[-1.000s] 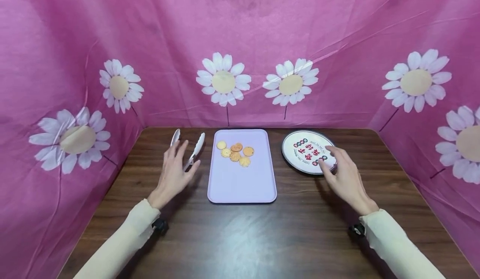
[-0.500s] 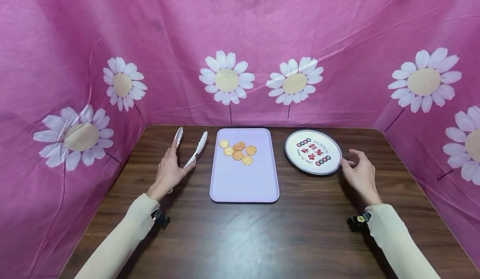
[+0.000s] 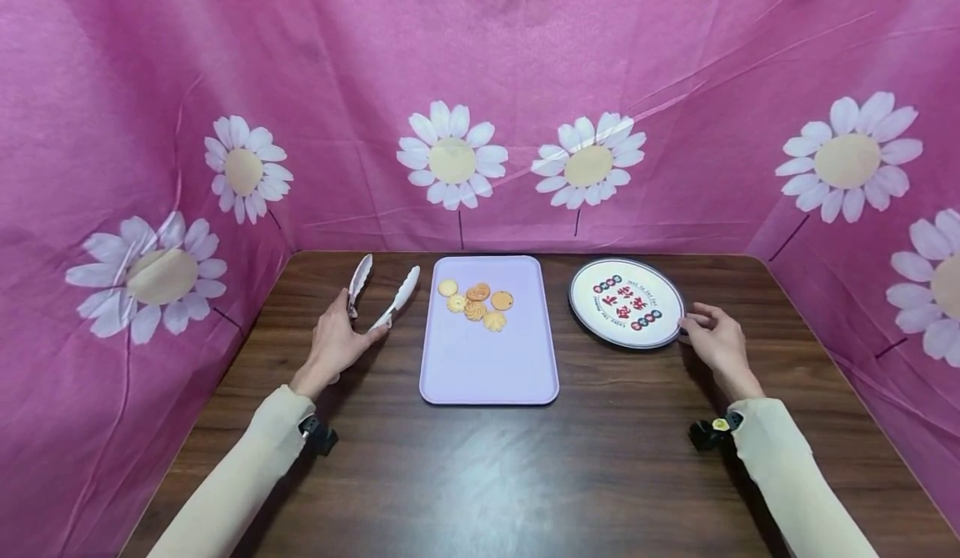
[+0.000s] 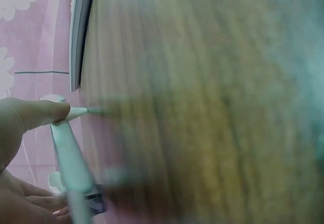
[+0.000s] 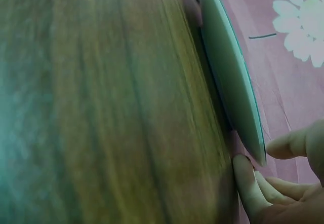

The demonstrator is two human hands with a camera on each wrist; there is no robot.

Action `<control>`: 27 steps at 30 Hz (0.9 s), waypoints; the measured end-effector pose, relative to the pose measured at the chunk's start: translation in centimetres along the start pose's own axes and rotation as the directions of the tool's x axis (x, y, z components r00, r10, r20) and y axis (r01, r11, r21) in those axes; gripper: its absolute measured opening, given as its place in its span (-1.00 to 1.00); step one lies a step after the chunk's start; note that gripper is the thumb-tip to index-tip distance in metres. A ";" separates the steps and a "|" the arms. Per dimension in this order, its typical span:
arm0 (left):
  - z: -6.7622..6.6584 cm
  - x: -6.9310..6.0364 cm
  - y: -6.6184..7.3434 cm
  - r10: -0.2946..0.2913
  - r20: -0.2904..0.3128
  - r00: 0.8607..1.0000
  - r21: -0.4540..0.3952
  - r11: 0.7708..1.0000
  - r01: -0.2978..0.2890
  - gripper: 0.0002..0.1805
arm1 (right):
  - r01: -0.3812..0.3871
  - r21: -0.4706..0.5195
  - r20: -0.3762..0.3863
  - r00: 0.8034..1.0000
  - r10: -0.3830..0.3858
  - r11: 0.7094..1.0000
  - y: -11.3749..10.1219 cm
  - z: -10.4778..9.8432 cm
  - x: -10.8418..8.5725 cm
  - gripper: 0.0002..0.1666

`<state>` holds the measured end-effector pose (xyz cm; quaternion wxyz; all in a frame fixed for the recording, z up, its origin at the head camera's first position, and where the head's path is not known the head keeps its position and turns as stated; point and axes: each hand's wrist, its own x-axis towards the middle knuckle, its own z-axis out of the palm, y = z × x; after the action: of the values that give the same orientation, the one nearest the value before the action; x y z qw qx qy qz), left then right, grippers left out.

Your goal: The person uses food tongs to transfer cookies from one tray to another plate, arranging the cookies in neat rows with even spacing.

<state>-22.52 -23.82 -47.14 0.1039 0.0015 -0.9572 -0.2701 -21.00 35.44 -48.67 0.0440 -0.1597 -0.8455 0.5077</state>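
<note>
your left hand (image 3: 335,347) is gripping the tongs (image 3: 402,293), thumb against one arm and fingers against the other, presumably to control their spread; your right hand (image 3: 718,345) is pinching the plate (image 3: 627,304) by its near right rim, probably because the edge is offering the easiest hold. between them, the cookies (image 3: 475,310) are lying on the tray (image 3: 487,374). your left hand is mostly covering the tongs' handle end; the right wrist view is showing the plate nearly edge-on, hiding its print.
</note>
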 end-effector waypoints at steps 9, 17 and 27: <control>-0.4 0.9 0.0 0.021 0.078 0.997 0.034 0.999 -0.024 0.05 | -0.018 0.078 0.052 0.999 0.014 0.997 0.0 0.3 0.3 -0.30; -0.4 1.6 0.4 0.040 0.077 0.996 0.056 0.997 -0.044 -0.15 | -0.031 0.123 0.072 0.997 0.022 0.992 0.1 0.3 0.2 -0.27; 0.0 1.4 0.1 0.077 0.043 0.996 -0.011 0.997 -0.077 -0.02 | -0.052 0.133 0.084 0.996 0.042 0.990 0.4 0.2 0.2 -0.25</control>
<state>-23.86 -23.81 -46.81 0.0933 -0.0419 -0.9573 -0.2705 -21.16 35.49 -49.12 0.0084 -0.1555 -0.8064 0.5705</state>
